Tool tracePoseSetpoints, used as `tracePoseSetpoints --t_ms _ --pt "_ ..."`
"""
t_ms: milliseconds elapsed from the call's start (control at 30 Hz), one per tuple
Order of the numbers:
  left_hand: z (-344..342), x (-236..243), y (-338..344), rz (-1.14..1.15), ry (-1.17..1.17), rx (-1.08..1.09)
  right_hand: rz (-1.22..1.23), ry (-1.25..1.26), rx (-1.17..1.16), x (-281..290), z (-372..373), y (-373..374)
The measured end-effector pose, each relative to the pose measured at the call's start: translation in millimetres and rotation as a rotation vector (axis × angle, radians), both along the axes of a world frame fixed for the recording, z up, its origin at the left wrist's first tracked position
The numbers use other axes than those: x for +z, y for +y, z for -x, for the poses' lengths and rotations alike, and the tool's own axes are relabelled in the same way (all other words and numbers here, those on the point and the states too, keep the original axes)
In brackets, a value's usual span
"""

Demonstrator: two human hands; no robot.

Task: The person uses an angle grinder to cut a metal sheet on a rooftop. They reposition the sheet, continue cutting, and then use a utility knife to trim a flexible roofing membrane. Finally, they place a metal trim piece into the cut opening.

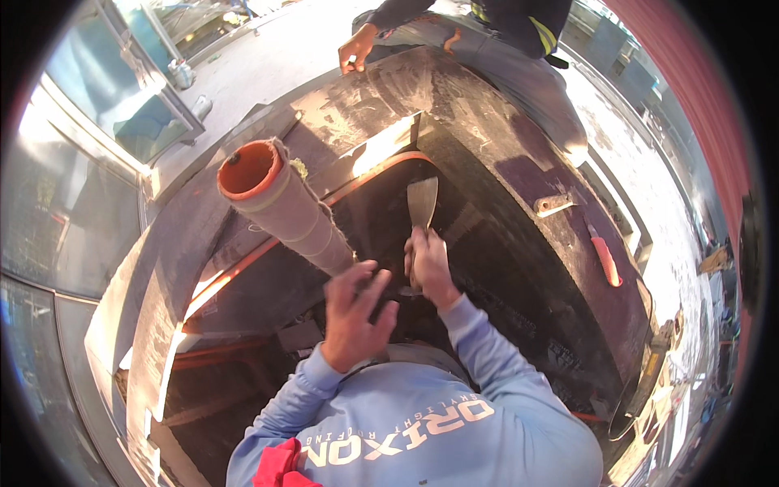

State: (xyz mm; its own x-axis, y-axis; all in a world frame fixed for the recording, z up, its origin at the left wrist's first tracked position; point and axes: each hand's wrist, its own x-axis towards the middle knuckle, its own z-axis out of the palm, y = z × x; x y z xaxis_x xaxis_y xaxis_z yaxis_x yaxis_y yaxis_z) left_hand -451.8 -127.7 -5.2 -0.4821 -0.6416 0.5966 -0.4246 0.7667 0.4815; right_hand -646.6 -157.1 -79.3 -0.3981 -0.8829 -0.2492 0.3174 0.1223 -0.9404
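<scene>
My right hand [428,266] is closed around the handle of a putty knife [422,203], its wide metal blade pointing up and away from me. To its left, my left hand [357,316] hovers with fingers spread, holding nothing and slightly blurred. Its fingertips are near the lower end of an orange pipe [247,169] wrapped in a greyish sheet [296,223]; whether they touch it I cannot tell. The pipe leans up to the left, open end on top. Both hands are over a dark recess framed by dusty boards [357,105].
Across the boards a co-worker kneels, one hand [357,49] on the far edge. A red-handled tool [605,261] and a small pale, worn piece [554,204] lie on the right-hand board. Glass panels [65,195] stand at left. An orange strip [377,172] edges the recess.
</scene>
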Motion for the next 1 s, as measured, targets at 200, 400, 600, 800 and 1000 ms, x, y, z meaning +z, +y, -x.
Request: tracePoseSetpoints --t_ms 200,400,600,800,1000 --pt "-30 125 -85 0.653 0.200 0.288 0.158 -0.250 -0.268 5 1 -112" --pt "-4 168 -144 0.597 0.034 0.331 0.245 -0.218 -0.331 -6 -57 -170" --pt "-7 168 -144 0.419 0.037 0.321 0.361 -0.356 -0.470 31 -22 -196" --pt "4 170 -147 0.377 0.097 0.250 0.466 -0.400 -0.532 18 -11 -215" --pt "-10 169 -148 0.427 0.069 0.270 0.386 -0.429 -0.448 25 -44 -194"
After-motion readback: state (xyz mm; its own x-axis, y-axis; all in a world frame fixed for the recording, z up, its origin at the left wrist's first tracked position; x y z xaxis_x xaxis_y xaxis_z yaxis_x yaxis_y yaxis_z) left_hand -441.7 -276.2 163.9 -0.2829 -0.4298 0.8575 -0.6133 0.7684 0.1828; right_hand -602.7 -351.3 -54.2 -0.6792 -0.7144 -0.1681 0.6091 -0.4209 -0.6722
